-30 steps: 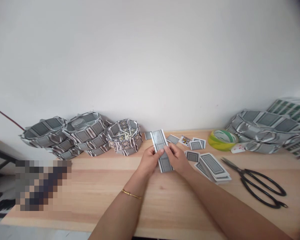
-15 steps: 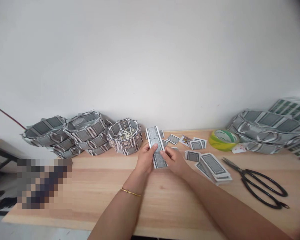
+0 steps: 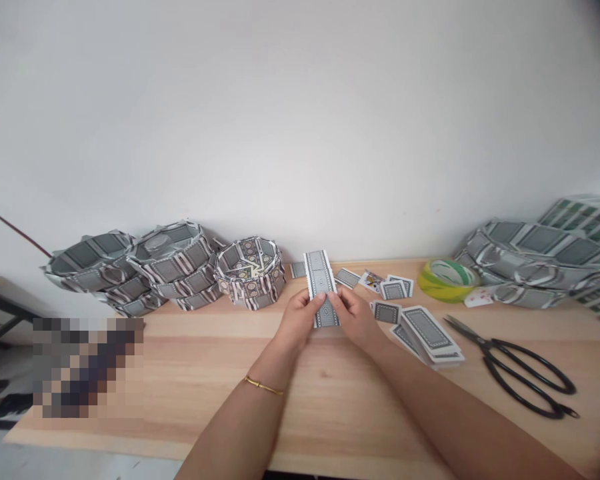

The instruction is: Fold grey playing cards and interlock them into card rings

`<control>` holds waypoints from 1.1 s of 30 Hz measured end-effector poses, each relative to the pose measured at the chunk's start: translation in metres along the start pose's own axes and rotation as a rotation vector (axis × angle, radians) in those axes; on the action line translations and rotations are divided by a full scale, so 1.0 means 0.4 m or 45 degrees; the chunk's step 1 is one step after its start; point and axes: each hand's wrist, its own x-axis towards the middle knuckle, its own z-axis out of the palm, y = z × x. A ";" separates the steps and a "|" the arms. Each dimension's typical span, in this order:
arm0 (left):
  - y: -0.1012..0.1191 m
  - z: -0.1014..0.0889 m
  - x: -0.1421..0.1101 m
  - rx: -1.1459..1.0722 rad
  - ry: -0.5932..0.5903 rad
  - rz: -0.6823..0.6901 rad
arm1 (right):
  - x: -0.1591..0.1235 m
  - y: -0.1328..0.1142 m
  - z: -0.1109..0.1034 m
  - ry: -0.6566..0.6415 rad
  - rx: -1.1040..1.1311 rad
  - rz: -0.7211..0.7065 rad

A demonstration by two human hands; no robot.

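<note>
A long strip of grey-backed playing cards (image 3: 320, 272) stands tilted up between my hands, over the middle of the table. My left hand (image 3: 300, 319) grips its left edge, thumb on the front face. On the opposite edge, my right hand (image 3: 353, 315) closes its thumb and fingers around the strip. The fingers behind the strip are hidden. Cut card pieces (image 3: 349, 277) lie just beyond my right hand, and a small card piece (image 3: 386, 311) rests beside it. A stack of playing cards (image 3: 429, 331) sits to the right of my right wrist.
Black-handled scissors (image 3: 520, 373) lie at the right, near a yellow-green tape roll (image 3: 443, 285). Baskets woven from cards stand along the wall: a small one (image 3: 250, 283), stacked ones (image 3: 173, 267) to the left, and more (image 3: 530, 260) at the right. The wooden table (image 3: 205, 393) has a blurred patch at left.
The strip swung left and lay more toward my left hand half a second ago; now it is back near the centre and more upright. Both hands keep hold of it.
</note>
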 end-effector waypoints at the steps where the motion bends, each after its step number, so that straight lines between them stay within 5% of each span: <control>1: 0.000 -0.001 0.001 -0.011 0.018 0.000 | 0.000 -0.001 0.000 -0.007 0.002 0.002; 15: 0.014 0.011 -0.015 0.170 -0.132 -0.012 | 0.004 -0.002 -0.008 0.011 0.112 0.055; 33: -0.007 -0.007 -0.007 0.317 -0.140 0.019 | 0.003 -0.006 -0.009 0.009 0.104 0.033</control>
